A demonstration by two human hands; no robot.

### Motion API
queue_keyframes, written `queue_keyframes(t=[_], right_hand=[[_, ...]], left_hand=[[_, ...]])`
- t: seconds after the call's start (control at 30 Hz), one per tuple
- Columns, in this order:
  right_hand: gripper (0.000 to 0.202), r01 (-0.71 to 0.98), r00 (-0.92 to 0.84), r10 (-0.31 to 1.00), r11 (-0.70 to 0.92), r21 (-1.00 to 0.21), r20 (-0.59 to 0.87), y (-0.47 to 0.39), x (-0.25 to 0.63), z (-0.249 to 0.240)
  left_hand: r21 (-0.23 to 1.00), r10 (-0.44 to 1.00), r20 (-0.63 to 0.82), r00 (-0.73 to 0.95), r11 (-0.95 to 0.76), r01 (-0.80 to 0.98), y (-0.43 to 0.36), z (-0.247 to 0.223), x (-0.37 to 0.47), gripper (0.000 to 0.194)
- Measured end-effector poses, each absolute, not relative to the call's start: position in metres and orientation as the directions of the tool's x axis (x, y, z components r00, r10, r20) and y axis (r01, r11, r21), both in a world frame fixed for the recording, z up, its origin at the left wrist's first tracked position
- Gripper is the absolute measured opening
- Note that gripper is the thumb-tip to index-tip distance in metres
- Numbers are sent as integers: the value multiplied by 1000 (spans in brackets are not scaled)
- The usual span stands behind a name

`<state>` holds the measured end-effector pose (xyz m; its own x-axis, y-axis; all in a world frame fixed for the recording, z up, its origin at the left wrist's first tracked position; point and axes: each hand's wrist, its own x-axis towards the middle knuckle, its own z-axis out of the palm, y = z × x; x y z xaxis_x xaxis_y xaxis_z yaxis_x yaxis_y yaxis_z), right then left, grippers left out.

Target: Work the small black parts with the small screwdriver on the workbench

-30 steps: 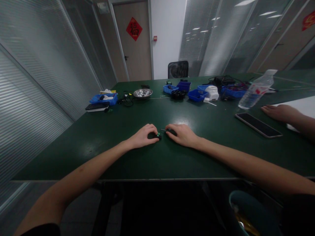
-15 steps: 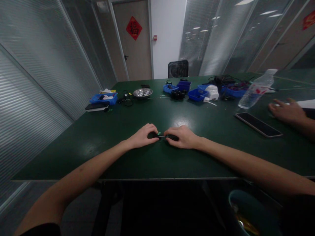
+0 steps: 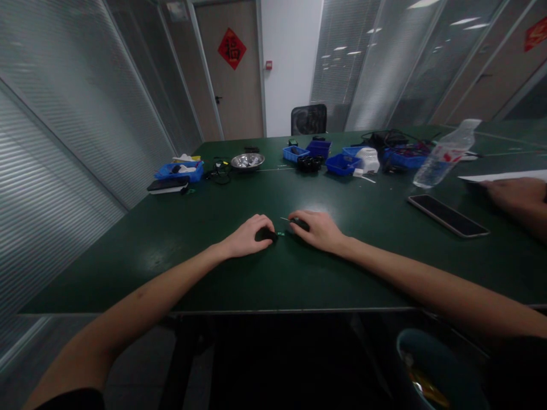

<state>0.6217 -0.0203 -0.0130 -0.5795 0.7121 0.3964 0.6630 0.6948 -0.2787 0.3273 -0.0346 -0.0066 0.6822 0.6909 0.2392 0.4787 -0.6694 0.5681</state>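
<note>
My left hand [image 3: 252, 236] rests on the green table with thumb and fingers closed around a small black part [image 3: 269, 234]. A little green piece [image 3: 280, 234] shows just right of that part; whether they are joined I cannot tell. In my right hand [image 3: 318, 229] is a screwdriver [image 3: 299, 222] with a dark handle, gripped between thumb and fingers. Its thin metal shaft points left, a little beyond the green piece and apart from it. Most of the black part and some of the handle are hidden by my fingers.
A phone [image 3: 448, 215] and a clear plastic bottle [image 3: 447, 154] are on the right, near another person's hand [image 3: 519, 193]. Farther back are a metal bowl [image 3: 248, 162], blue trays [image 3: 343, 164] and cables. A bin [image 3: 436, 370] stands below the table edge.
My right hand has moved slightly away from me, taking the screwdriver's shaft off the black part. My left hand has barely moved. The other person's hand has shifted right.
</note>
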Motion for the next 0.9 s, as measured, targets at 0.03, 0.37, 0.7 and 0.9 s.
queue_keyframes(t=[0.03, 0.37, 0.7, 0.9], right_hand=[[29, 665, -557, 721, 684, -298, 412, -19, 623, -13], [34, 610, -449, 782, 622, -492, 432, -7, 626, -14], [22, 512, -242, 927, 373, -774, 287, -13, 625, -7], [25, 239, -265, 949, 234, -942, 168, 17, 644, 27]], left_hand=[[569, 693, 240, 680, -668, 479, -34, -7, 327, 16], [520, 690, 240, 683, -686, 510, -38, -5, 327, 32], [432, 668, 234, 706, -722, 540, -45, 1, 330, 63], [309, 581, 227, 781, -804, 508, -50, 6, 332, 37]])
